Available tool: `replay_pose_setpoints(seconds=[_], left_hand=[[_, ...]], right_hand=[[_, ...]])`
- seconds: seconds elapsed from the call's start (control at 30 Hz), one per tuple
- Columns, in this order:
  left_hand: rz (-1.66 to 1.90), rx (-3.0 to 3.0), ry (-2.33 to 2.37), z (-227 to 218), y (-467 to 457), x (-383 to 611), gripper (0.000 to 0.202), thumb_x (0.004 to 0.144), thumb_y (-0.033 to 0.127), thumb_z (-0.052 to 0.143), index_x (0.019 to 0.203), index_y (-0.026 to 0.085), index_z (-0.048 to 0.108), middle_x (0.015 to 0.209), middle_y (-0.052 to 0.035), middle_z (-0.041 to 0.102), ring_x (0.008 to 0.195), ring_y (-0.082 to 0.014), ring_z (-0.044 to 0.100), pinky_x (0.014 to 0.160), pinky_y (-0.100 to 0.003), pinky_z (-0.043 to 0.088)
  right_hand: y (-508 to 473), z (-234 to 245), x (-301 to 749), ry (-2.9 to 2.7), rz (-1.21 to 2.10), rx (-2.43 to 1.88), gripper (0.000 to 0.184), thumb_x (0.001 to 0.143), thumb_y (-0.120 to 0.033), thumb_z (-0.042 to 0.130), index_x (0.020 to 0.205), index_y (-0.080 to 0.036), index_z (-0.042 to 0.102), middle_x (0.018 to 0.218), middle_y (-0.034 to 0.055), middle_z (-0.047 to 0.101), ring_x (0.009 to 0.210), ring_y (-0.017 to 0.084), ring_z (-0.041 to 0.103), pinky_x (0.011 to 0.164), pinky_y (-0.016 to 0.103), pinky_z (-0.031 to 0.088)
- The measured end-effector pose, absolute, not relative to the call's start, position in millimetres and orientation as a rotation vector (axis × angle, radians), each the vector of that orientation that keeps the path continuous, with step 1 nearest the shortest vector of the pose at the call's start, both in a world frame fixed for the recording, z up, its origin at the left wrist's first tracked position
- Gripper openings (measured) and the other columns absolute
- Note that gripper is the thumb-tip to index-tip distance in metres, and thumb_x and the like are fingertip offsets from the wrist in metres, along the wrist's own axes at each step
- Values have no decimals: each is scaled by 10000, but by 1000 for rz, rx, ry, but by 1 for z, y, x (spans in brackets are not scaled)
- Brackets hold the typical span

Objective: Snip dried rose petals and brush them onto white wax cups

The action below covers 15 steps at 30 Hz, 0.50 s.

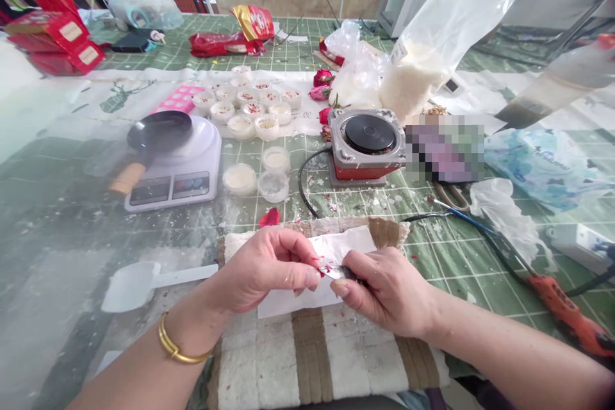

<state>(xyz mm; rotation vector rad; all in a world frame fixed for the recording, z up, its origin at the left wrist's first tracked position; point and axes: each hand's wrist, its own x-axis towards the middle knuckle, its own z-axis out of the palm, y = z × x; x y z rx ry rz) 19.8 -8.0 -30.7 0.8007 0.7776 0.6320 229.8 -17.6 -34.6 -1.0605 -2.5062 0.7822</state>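
My left hand [266, 269] is pinched at its fingertips on the tip of a small metal tool [336, 272], where red petal bits cling. My right hand [384, 291] is closed round the tool's other end. Both hands hover over a white sheet of paper [336, 250] that lies on a striped beige and brown towel [307, 352]. A gold bangle [175, 346] circles my left wrist.
A white kitchen scale [177, 173] carries a small black pan [158, 131]. Several small wax-filled cups [250, 109] stand behind it, near a small electric hotplate [368, 144]. A white scoop [132, 285] lies at left, an orange-handled tool [567, 314] at right, and a bag of white flakes [423, 70] behind.
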Motion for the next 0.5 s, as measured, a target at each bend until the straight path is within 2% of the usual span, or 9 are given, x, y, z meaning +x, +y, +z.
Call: replay_pose_setpoints(seconds=[0.13,0.3,0.5], left_hand=[[653,794,774,-31,-8,20,98,613,124,744,657,135,657,611,3,642,502,-63,532,470,-167,414],[659,840,798,-31,-9,19,95,626,140,745,667,131,659,600,8,630,517,-61,529,490,-166,419],[629,898,846,-29,-9,18,86,626,127,741,665,118,664,616,4,625,550,-60,533,498,-152,412]], right_hand=[[-17,-33,229,-2469,798,-1063,305,885,-428,366,673,-218,305,505,-57,392,428,79,304,441,231,193],[-19,-33,229,-2485,899,-1074,303,881,-444,369,691,-210,336,533,-38,472,435,79,354,446,223,213],[-18,-33,230,-2516,875,-1086,314,891,-436,353,675,-216,297,517,-50,408,444,80,308,454,227,195]])
